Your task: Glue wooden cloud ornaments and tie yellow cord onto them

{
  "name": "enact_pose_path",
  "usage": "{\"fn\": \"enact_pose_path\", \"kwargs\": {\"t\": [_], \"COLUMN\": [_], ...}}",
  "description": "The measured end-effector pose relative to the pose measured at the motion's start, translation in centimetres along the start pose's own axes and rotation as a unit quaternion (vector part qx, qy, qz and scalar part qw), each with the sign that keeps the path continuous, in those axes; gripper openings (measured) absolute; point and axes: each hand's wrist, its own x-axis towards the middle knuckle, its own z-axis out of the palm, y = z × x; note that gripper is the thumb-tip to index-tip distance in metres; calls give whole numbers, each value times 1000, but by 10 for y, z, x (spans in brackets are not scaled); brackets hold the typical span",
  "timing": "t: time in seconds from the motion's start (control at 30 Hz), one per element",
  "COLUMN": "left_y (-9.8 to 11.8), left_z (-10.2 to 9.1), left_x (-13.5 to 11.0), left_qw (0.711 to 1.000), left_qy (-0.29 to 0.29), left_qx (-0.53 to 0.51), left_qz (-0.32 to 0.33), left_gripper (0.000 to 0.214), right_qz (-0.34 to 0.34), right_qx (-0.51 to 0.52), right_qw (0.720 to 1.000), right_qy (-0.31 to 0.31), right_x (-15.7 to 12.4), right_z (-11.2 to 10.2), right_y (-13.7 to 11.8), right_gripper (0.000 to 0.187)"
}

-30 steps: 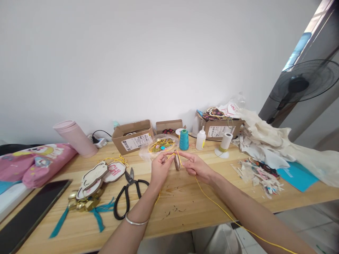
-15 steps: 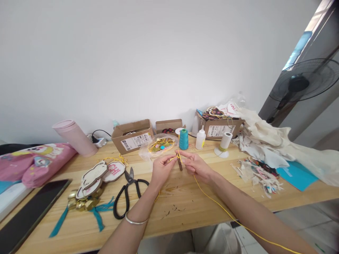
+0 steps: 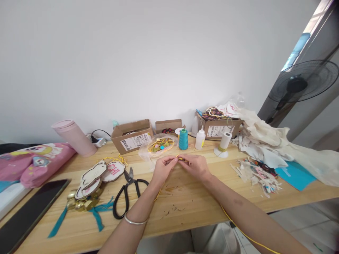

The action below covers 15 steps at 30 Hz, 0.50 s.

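Observation:
My left hand [image 3: 163,169] pinches a yellow cord [image 3: 179,158] between thumb and forefinger above the middle of the wooden table. Right beside it, fingertips almost touching, my right hand [image 3: 197,165] is closed on the same cord. A small dark brown piece shows between the right fingers, mostly hidden, so its kind is unclear. One length of cord hangs under my left wrist; another runs beneath my right forearm to the lower right. Black-handled scissors [image 3: 129,190] lie partly open beside my left forearm.
Cloud-shaped patches [image 3: 93,174], gold bells [image 3: 82,204] with teal tassels and a phone [image 3: 34,215] lie left. Behind stand cardboard boxes [image 3: 134,137], a teal thread cone [image 3: 183,139], a white squeeze bottle [image 3: 200,139] and a white roll [image 3: 225,141]. Scraps [image 3: 261,176] lie right.
My right hand has turned over, knuckles up, and come in against the left fingertips. The brown stick-like piece, upright before, is now mostly covered. The right-hand cord now passes under my forearm.

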Motion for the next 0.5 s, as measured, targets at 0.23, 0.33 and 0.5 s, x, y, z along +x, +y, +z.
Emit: {"fn": "enact_pose_path", "kwargs": {"t": [0.23, 0.33, 0.5], "left_y": [2, 0, -2], "left_z": [-3, -5, -6], "left_x": [-2, -1, 1], "left_qw": [999, 999, 999], "left_qy": [-6, 9, 39], "left_qx": [-40, -44, -30], "left_qz": [-5, -15, -11], "left_gripper": [24, 21, 20], "right_qz": [-61, -90, -113], "right_qx": [-9, 0, -26], "right_qw": [997, 994, 991], "right_qy": [45, 55, 65], "right_x": [0, 1, 1], "right_z": [-2, -2, 0], "right_y": [0, 0, 0], "right_gripper": [16, 16, 12]}}
